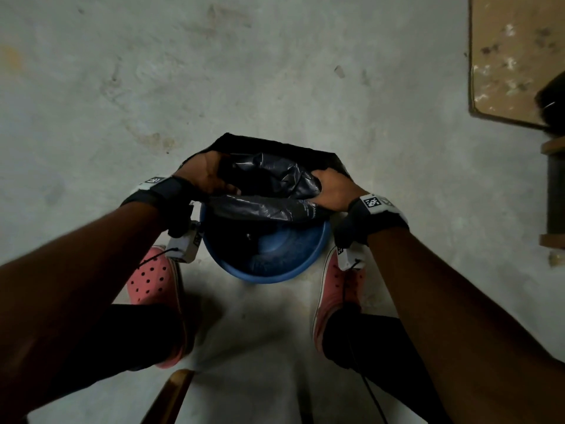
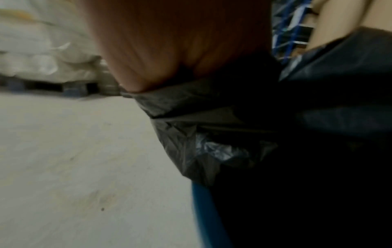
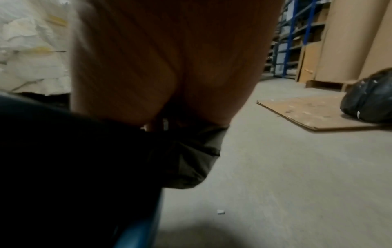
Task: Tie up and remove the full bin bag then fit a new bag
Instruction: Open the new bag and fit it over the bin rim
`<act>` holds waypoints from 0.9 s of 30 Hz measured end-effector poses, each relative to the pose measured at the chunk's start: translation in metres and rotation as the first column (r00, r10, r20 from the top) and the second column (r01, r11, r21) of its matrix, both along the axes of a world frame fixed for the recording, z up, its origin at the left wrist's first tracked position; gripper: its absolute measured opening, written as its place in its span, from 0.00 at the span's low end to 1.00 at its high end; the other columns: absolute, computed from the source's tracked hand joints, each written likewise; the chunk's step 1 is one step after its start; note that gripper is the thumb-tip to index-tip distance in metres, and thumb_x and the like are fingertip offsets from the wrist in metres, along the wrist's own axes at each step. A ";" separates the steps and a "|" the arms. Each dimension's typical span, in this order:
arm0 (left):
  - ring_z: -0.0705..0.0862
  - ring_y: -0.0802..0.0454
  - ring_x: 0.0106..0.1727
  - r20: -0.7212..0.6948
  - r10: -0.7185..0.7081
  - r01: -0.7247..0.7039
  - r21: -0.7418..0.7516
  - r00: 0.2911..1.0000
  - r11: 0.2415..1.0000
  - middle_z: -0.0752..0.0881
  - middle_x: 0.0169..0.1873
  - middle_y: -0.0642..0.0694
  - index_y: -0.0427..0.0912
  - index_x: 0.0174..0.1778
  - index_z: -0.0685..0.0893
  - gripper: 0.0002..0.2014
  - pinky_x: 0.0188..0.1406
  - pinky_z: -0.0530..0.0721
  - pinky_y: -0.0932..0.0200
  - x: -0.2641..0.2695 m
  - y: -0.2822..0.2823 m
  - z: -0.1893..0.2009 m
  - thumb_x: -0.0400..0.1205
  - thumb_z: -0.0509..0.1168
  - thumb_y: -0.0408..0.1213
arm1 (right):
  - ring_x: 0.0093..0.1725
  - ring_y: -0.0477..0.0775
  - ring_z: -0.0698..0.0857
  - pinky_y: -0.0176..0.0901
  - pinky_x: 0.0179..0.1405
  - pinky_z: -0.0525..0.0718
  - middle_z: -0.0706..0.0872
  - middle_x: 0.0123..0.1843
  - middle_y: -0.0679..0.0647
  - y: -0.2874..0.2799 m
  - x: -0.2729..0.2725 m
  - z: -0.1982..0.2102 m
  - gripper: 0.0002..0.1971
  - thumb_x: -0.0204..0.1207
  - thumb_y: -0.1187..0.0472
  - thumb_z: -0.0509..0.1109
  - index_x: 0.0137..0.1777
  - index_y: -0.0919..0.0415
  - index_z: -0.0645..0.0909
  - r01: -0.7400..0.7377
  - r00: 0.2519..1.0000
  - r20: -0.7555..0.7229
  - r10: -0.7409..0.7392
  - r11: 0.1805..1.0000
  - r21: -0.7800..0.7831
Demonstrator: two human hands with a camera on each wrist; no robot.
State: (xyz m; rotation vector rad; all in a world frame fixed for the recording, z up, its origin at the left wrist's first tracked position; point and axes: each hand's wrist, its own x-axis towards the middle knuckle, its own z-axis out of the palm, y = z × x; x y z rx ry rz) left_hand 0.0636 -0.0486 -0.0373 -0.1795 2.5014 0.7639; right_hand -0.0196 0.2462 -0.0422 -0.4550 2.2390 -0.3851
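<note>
So the left hand (image 1: 208, 175) has its grip clenched on the left edge of the new black bag (image 1: 269, 191), and the head view shows it pulling that edge outward over the blue bin (image 1: 266, 255). The bin sits on the concrete floor (image 1: 275, 71) between two pink clogs. In the middle, the bag's mouth is stretched wide above the far half of the bin, while the near rim is bare blue, so I'd say this is the fitting step, partway done. Over on the right, the right hand (image 1: 333, 191) is grasping the opposite edge of the bag the same way. Next move probably calls for pushing the bag body down inside and folding the hem over the rim all the way around, near side included. Count: one bin, one new bag, two hands on it, plus one full tied bag (image 3: 369, 99) sitting far right on a cardboard sheet (image 3: 314, 114), already out.
</note>
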 end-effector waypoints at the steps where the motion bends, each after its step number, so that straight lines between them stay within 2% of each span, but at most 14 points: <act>1: 0.87 0.40 0.65 -0.028 -0.036 0.036 -0.028 0.999 0.999 0.88 0.66 0.41 0.50 0.75 0.83 0.37 0.59 0.83 0.51 0.002 0.000 0.004 0.69 0.85 0.48 | 0.64 0.64 0.86 0.47 0.62 0.83 0.87 0.62 0.64 0.003 0.001 0.000 0.26 0.69 0.43 0.82 0.61 0.56 0.83 -0.005 1.000 0.003 0.005 1.000 0.010; 3: 0.85 0.38 0.69 -0.105 -0.113 0.106 -0.070 0.988 0.992 0.85 0.72 0.41 0.51 0.79 0.79 0.40 0.63 0.84 0.47 0.008 0.001 0.015 0.69 0.84 0.50 | 0.63 0.62 0.86 0.46 0.61 0.82 0.88 0.62 0.62 0.010 0.006 0.007 0.25 0.71 0.48 0.83 0.64 0.60 0.83 -0.017 0.998 -0.056 0.016 1.000 -0.023; 5: 0.82 0.36 0.73 -0.172 -0.163 0.147 -0.104 0.972 0.984 0.81 0.76 0.41 0.51 0.81 0.76 0.41 0.67 0.84 0.42 0.018 0.002 0.024 0.71 0.82 0.51 | 0.64 0.60 0.85 0.47 0.64 0.81 0.85 0.65 0.59 0.016 0.013 0.017 0.28 0.71 0.51 0.83 0.70 0.58 0.82 -0.034 0.977 -0.214 0.010 0.994 -0.107; 8: 0.82 0.33 0.71 -0.245 -0.215 0.182 -0.150 0.945 0.972 0.78 0.77 0.40 0.52 0.82 0.73 0.43 0.64 0.85 0.37 0.036 0.007 0.036 0.71 0.72 0.64 | 0.59 0.60 0.86 0.52 0.60 0.85 0.79 0.66 0.54 0.020 0.029 0.032 0.26 0.73 0.52 0.82 0.70 0.51 0.80 -0.048 0.920 -0.392 -0.010 0.989 -0.137; 10: 0.81 0.30 0.71 -0.242 -0.205 0.169 -0.162 0.948 0.972 0.76 0.77 0.38 0.51 0.84 0.68 0.50 0.63 0.85 0.33 0.051 0.012 0.040 0.68 0.65 0.73 | 0.62 0.67 0.86 0.58 0.62 0.86 0.77 0.70 0.56 0.021 0.041 0.042 0.32 0.71 0.48 0.82 0.73 0.49 0.76 -0.031 0.933 -0.360 0.010 0.998 -0.053; 12: 0.79 0.29 0.74 -0.215 -0.171 0.140 -0.153 0.962 0.978 0.74 0.79 0.37 0.51 0.88 0.62 0.57 0.65 0.85 0.33 0.070 0.020 0.040 0.64 0.65 0.77 | 0.68 0.72 0.83 0.62 0.68 0.84 0.75 0.75 0.61 0.024 0.053 0.047 0.48 0.66 0.41 0.84 0.84 0.46 0.64 -0.016 0.970 -0.242 0.027 0.999 0.045; 14: 0.78 0.28 0.75 -0.216 -0.149 0.124 -0.123 0.965 0.985 0.72 0.80 0.34 0.49 0.90 0.56 0.62 0.69 0.83 0.34 0.091 0.030 0.038 0.63 0.67 0.78 | 0.73 0.73 0.80 0.65 0.70 0.82 0.72 0.79 0.65 0.029 0.067 0.049 0.65 0.61 0.35 0.85 0.90 0.44 0.45 -0.020 0.988 -0.152 0.035 0.995 0.095; 16: 0.76 0.26 0.76 -0.210 -0.123 0.106 -0.087 0.970 0.991 0.71 0.80 0.30 0.45 0.91 0.52 0.67 0.72 0.81 0.34 0.110 0.037 0.034 0.61 0.68 0.78 | 0.76 0.72 0.78 0.69 0.71 0.82 0.70 0.82 0.65 0.032 0.083 0.046 0.74 0.56 0.32 0.85 0.88 0.38 0.30 -0.028 0.993 -0.112 0.038 0.995 0.092; 19: 0.75 0.24 0.77 -0.187 -0.077 0.068 -0.054 0.979 0.996 0.72 0.79 0.28 0.43 0.91 0.48 0.71 0.71 0.80 0.32 0.126 0.041 0.024 0.59 0.71 0.77 | 0.83 0.69 0.72 0.70 0.76 0.78 0.62 0.88 0.63 0.037 0.103 0.033 0.80 0.51 0.34 0.87 0.82 0.33 0.19 0.015 0.996 -0.088 -0.014 1.000 0.018; 21: 0.75 0.26 0.77 -0.201 -0.085 0.080 -0.034 0.976 0.996 0.72 0.79 0.29 0.43 0.90 0.49 0.72 0.72 0.80 0.33 0.130 0.039 0.018 0.59 0.75 0.76 | 0.85 0.67 0.70 0.71 0.77 0.77 0.58 0.90 0.61 0.041 0.113 0.025 0.81 0.50 0.35 0.87 0.82 0.32 0.18 0.046 0.994 -0.100 -0.048 0.999 -0.019; 23: 0.76 0.26 0.76 -0.214 -0.113 0.106 -0.044 0.970 0.993 0.73 0.79 0.30 0.43 0.90 0.51 0.70 0.70 0.81 0.34 0.130 0.037 0.016 0.59 0.77 0.73 | 0.83 0.68 0.71 0.70 0.75 0.79 0.60 0.89 0.60 0.042 0.121 0.020 0.77 0.55 0.35 0.86 0.84 0.34 0.22 0.031 0.991 -0.131 -0.033 0.999 -0.017; 25: 0.80 0.26 0.70 -0.204 -0.168 0.139 -0.146 0.964 0.979 0.77 0.75 0.32 0.47 0.90 0.56 0.65 0.64 0.84 0.34 0.128 0.036 0.020 0.60 0.78 0.71 | 0.75 0.68 0.79 0.66 0.71 0.82 0.68 0.82 0.61 0.042 0.125 0.018 0.67 0.64 0.34 0.81 0.89 0.39 0.31 0.002 0.975 -0.222 0.002 1.000 0.016; 27: 0.83 0.31 0.66 -0.208 -0.284 0.215 -0.300 0.936 0.929 0.80 0.72 0.41 0.51 0.83 0.71 0.52 0.62 0.83 0.37 0.125 0.033 0.024 0.65 0.71 0.74 | 0.66 0.66 0.84 0.62 0.66 0.83 0.75 0.74 0.61 0.042 0.126 0.020 0.53 0.74 0.35 0.74 0.91 0.47 0.46 -0.029 0.931 -0.362 0.046 0.998 0.053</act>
